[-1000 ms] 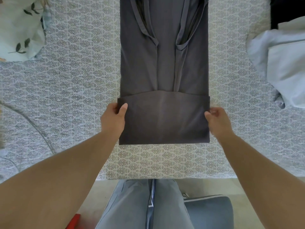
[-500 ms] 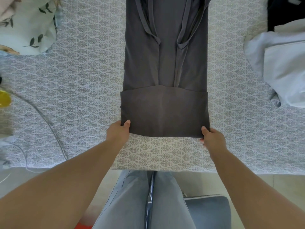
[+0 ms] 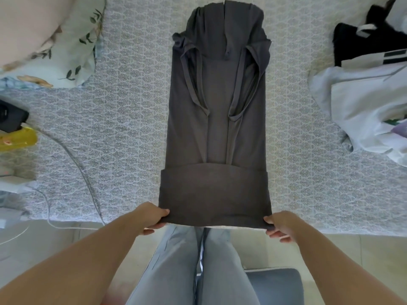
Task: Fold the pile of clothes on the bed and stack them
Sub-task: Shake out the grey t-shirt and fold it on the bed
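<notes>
A dark grey garment (image 3: 220,137) lies lengthwise on the patterned bedspread (image 3: 123,128), sleeves folded inward, its bottom part doubled up into a band. My left hand (image 3: 152,219) pinches the near left corner of that folded band, thumb on top. My right hand (image 3: 280,225) pinches the near right corner. The near fold hangs at the bed's front edge, over my legs. A pile of white and pale clothes (image 3: 365,111) sits at the right, with a black garment (image 3: 361,40) behind it.
A floral pillow (image 3: 55,40) lies at the far left. A black device (image 3: 11,116), a yellow object (image 3: 17,139) and a white cable (image 3: 72,159) sit at the left bed edge. A blue-grey cushion (image 3: 273,287) is on the floor by my legs.
Both hands slid from the sides of the folded band down to its near corners and pulled the garment toward me, to the bed's front edge. The view shifted back.
</notes>
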